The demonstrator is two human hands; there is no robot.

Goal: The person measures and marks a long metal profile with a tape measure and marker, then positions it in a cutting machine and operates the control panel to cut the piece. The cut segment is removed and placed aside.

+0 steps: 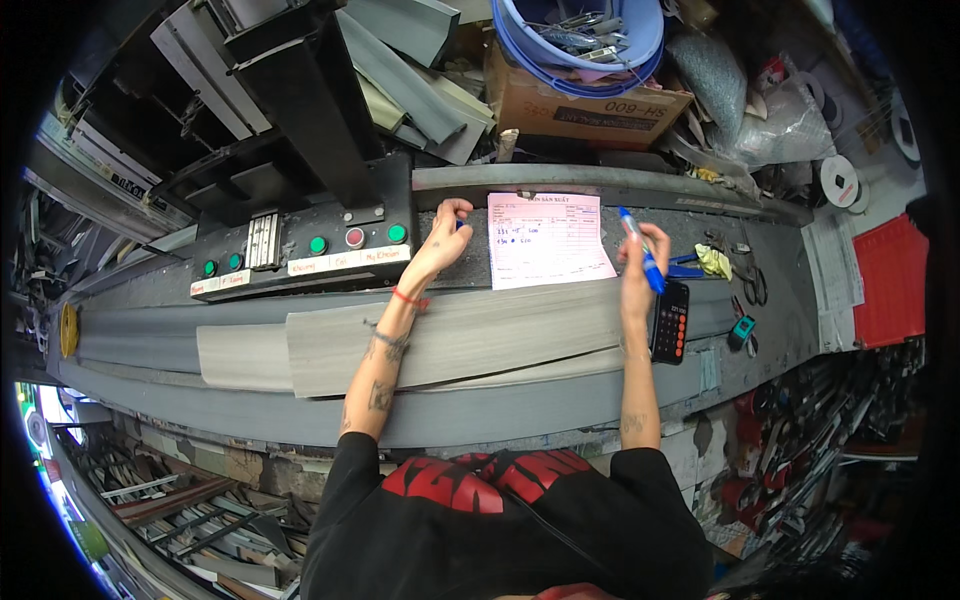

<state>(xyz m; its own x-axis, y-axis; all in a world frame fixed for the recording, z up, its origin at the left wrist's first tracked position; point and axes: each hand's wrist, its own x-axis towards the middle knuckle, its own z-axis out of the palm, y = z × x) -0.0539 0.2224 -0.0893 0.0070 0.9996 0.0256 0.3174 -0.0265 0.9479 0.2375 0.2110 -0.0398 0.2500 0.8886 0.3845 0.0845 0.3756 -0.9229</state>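
Note:
My right hand (pixel 645 250) is closed around a blue marker (pixel 653 272), held slanting beside the right edge of a pink paper form (pixel 550 245). Handwriting in blue shows on the upper part of the sheet. Left of the paper, my left hand (pixel 443 238) is raised with curled fingers around a small blue thing that looks like a marker cap (pixel 460 223); most of it is hidden. Just below my right hand lies a phone (pixel 671 322) with a calculator on its screen. Long grey slats (pixel 470 335) lie under my forearms.
A black control box (pixel 340 245) with green and red buttons stands at left. Blue-handled pliers (pixel 685 268), scissors (pixel 757 285) and a teal tape measure (pixel 741 330) lie at right. Behind are a cardboard box (pixel 590 110), a blue bucket (pixel 580 75) and a metal rail (pixel 600 182).

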